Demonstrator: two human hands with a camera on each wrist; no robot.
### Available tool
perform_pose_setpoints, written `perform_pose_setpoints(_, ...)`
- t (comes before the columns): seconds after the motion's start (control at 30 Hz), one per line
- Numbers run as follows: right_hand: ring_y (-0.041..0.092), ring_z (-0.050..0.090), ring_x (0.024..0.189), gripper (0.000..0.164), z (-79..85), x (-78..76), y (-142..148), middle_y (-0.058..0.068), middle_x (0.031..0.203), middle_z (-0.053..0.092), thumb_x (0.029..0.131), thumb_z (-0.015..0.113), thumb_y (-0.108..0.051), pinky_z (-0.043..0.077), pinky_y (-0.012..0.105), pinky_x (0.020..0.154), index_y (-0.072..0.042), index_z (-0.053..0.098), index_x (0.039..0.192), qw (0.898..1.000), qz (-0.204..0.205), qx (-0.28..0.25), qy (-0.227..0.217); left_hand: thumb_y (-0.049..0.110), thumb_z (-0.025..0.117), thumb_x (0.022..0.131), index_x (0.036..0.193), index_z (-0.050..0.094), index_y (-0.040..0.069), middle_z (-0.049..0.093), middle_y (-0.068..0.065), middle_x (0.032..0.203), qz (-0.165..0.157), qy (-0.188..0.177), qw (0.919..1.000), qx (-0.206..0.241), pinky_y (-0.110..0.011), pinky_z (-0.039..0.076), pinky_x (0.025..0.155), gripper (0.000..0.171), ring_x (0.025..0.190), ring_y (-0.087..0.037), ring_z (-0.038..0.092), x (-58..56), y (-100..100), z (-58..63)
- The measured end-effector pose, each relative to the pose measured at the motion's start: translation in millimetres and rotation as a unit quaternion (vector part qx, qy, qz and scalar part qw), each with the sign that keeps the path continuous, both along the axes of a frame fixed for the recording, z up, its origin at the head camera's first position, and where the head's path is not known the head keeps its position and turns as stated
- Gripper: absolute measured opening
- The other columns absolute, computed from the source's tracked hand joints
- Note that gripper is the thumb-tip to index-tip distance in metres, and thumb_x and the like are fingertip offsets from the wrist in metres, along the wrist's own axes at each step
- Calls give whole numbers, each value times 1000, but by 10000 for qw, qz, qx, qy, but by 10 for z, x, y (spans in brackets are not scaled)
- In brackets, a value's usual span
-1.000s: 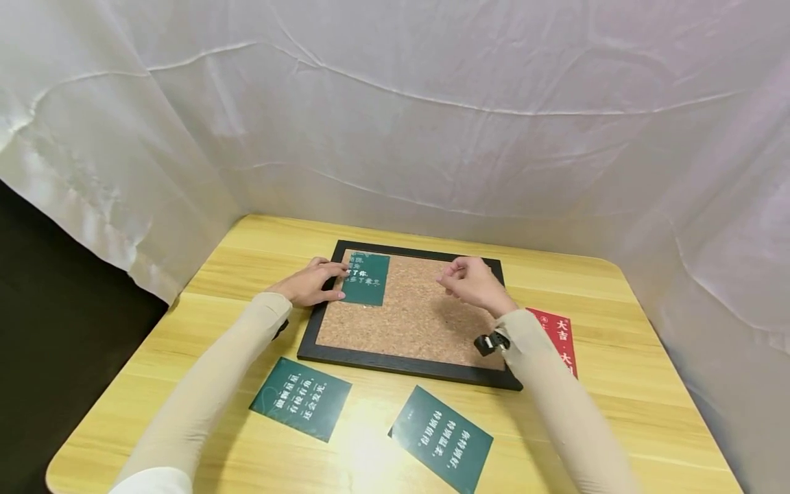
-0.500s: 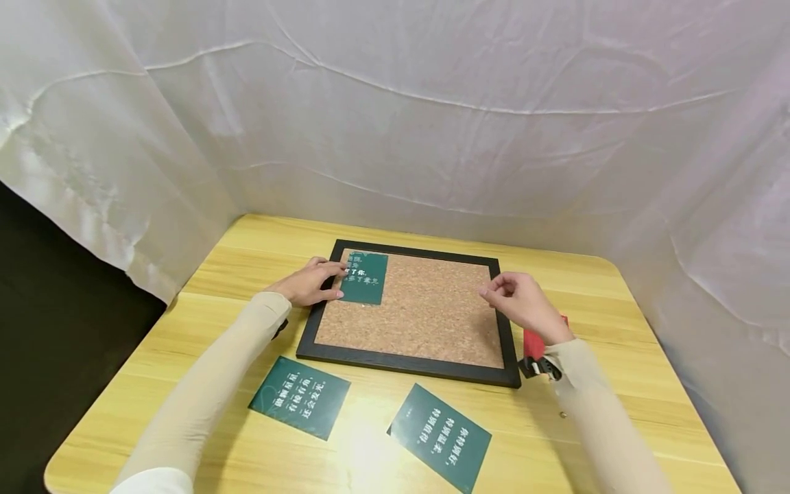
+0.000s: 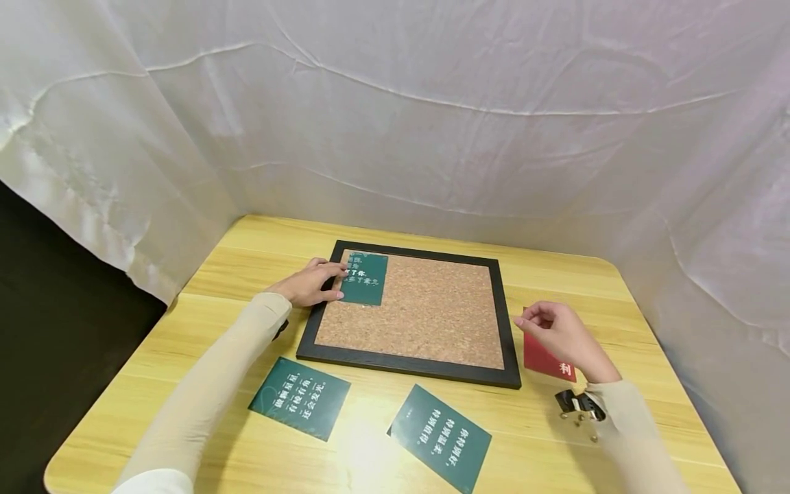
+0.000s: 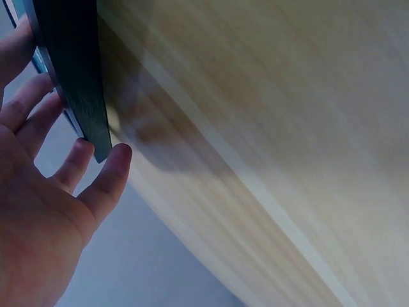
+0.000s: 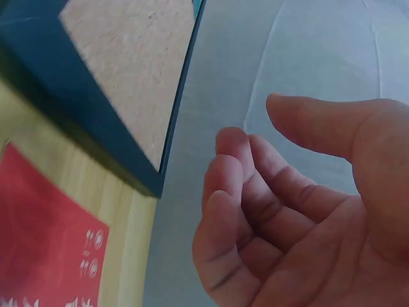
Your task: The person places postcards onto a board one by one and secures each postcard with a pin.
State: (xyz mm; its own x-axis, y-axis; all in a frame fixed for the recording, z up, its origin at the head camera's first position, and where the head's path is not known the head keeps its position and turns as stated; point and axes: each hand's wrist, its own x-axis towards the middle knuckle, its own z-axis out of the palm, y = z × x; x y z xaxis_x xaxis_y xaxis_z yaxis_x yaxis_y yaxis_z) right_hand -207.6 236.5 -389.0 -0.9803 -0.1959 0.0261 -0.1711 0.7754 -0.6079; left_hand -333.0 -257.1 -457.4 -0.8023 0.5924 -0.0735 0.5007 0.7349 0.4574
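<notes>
My left hand (image 3: pixel 308 283) rests on the left side of a black-framed corkboard (image 3: pixel 432 315). Its fingertips touch the left edge of a dark green card (image 3: pixel 364 291) with white lettering, which lies at the board's upper left. In the left wrist view, the fingers of that hand (image 4: pixel 48 185) reach across the dark frame (image 4: pixel 70 70). Just right of the board my right hand (image 3: pixel 564 336) hovers above a red card (image 3: pixel 546 357), partly covering it. Seen in the right wrist view, that hand (image 5: pixel 287 211) holds nothing, its fingers loosely curled and the thumb apart.
Two more green cards lie in front of the board, one at left (image 3: pixel 300 398) and one nearer the middle (image 3: pixel 441 439). Several small brass-coloured pieces (image 3: pixel 594 439) lie by the right wrist on the wooden table (image 3: pixel 642 384). White curtains (image 3: pixel 395 137) surround the table's back and sides.
My right hand has moved from above the corkboard to the right and nearer, over the red card. The left hand and the green cards have stayed in place.
</notes>
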Motion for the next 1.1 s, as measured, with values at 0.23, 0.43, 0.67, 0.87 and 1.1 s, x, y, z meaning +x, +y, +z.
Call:
perform_pose_setpoints(0.23,15,56,77,22,-56,132,183,7,89,68,98,73,-23,49,22,66,-2,71,104,9995,-148,280,-21,28,65,103,152,49,3,34,-17,167,36,-38,9999,96,-63,31,121,57,153,-46,25,-12,-7,12)
perform_pose_setpoints(0.43,8,55,72,14,-159,239,325,4,84,67,95,75,-17,48,22,63,-3,72,98,9995,-9,317,49,29,65,103,152,49,3,33,-16,168,85,-15,9999,93,-63,30,122,57,153,-46,24,-26,-28,38)
perform_pose_setpoints(0.67,4,56,70,13,-297,490,487,2,81,67,96,73,-17,49,22,62,-5,71,97,9990,-6,350,-262,30,65,103,152,49,3,34,-17,168,45,-10,10000,-4,-63,30,121,58,153,-47,24,-16,-19,9)
perform_pose_setpoints(0.87,2,53,69,13,-415,678,630,1,80,64,93,76,-14,49,21,62,-4,70,96,9961,73,440,-762,30,64,104,153,48,5,33,-15,168,55,-53,10000,-29,-63,31,121,58,153,-45,24,-14,-3,-21)
perform_pose_setpoints(1.1,2,49,71,27,-488,856,698,1,81,58,86,85,-23,45,21,63,-5,67,95,9909,91,553,-1222,30,65,103,153,48,5,32,-16,169,61,-79,9999,-19,-63,31,121,58,153,-46,24,8,9,-13)
